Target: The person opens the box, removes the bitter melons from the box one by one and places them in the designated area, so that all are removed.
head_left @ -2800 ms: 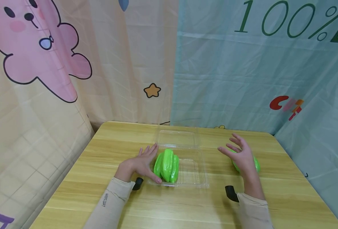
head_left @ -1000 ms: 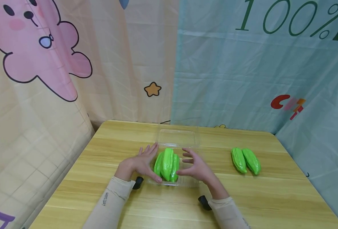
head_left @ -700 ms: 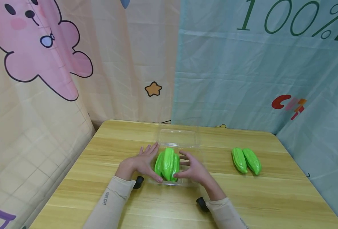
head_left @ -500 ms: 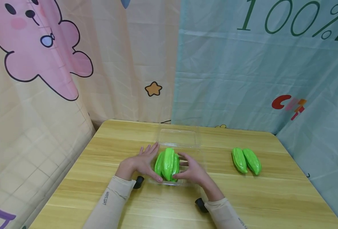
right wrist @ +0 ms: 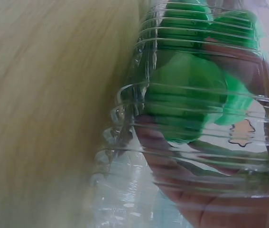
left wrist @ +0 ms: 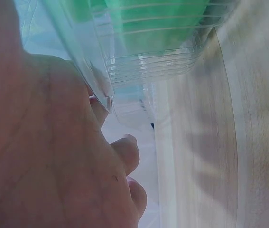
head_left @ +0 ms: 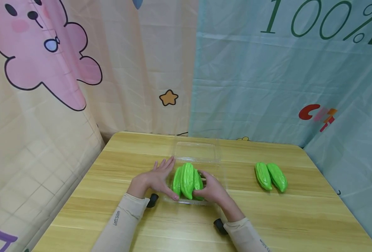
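A clear plastic clamshell box [head_left: 186, 202] sits on the table with three green ridged fruits in its left and middle part. My left hand [head_left: 154, 180] rests along the box's left side, fingers spread and straight, thumb at the front left corner; in the left wrist view the box's rim [left wrist: 106, 102] lies against this hand [left wrist: 53, 142]. My right hand [head_left: 214, 189] reaches into the box and grips the rightmost fruit [head_left: 198, 182]. Through the ribbed wall in the right wrist view, the fingers curl round a fruit [right wrist: 184, 90]. The middle fruit [head_left: 187, 180] leans over the left one [head_left: 177, 180].
Two more green fruits [head_left: 263, 177] lie side by side on the table [head_left: 299, 217] to the right. The box's transparent lid [head_left: 196, 151] is folded back behind it. Printed curtains [head_left: 142, 70] hang close behind the table.
My right hand has come left from the loose fruits into the box and closed round the rightmost fruit. The fruits in the box have spread a little rightward. My left hand has stayed put.
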`<control>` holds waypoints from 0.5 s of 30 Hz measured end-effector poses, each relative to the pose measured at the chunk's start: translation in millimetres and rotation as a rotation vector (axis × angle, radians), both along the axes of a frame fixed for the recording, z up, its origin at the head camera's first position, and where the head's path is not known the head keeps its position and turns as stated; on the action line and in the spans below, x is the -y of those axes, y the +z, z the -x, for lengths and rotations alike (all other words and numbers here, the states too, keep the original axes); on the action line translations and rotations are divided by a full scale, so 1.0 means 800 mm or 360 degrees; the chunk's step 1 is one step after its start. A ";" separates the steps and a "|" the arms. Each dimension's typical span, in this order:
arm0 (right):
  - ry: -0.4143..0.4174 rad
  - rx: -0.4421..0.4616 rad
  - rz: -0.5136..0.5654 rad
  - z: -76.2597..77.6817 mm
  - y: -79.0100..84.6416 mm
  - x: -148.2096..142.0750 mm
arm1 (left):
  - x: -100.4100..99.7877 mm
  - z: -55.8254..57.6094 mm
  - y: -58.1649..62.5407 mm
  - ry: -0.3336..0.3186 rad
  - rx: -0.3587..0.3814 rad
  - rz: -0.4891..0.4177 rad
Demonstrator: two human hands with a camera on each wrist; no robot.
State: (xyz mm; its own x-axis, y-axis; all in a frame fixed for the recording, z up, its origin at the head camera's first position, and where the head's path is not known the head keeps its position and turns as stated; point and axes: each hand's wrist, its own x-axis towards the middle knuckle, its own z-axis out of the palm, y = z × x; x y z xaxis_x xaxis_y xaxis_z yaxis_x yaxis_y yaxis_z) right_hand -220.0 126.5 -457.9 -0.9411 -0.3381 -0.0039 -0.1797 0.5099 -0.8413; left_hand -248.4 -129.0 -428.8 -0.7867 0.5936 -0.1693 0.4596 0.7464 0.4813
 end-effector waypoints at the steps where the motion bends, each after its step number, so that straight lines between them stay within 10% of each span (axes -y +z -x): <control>1: -0.0018 0.0001 -0.0009 0.000 0.000 0.000 | 0.000 0.000 0.000 0.0001 0.0001 -0.0005; 15: -0.0113 -0.0011 -0.0051 -0.005 0.009 0.001 | 0.000 0.000 -0.002 0.0007 0.0004 -0.0020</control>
State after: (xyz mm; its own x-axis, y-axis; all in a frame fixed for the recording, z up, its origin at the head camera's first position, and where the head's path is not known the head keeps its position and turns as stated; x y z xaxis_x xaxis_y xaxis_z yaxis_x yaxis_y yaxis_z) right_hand -215.7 126.1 -451.1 -0.9627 -0.2704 -0.0069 -0.1481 0.5484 -0.8230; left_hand -248.4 -128.9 -430.3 -0.7889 0.5923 -0.1635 0.4553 0.7422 0.4918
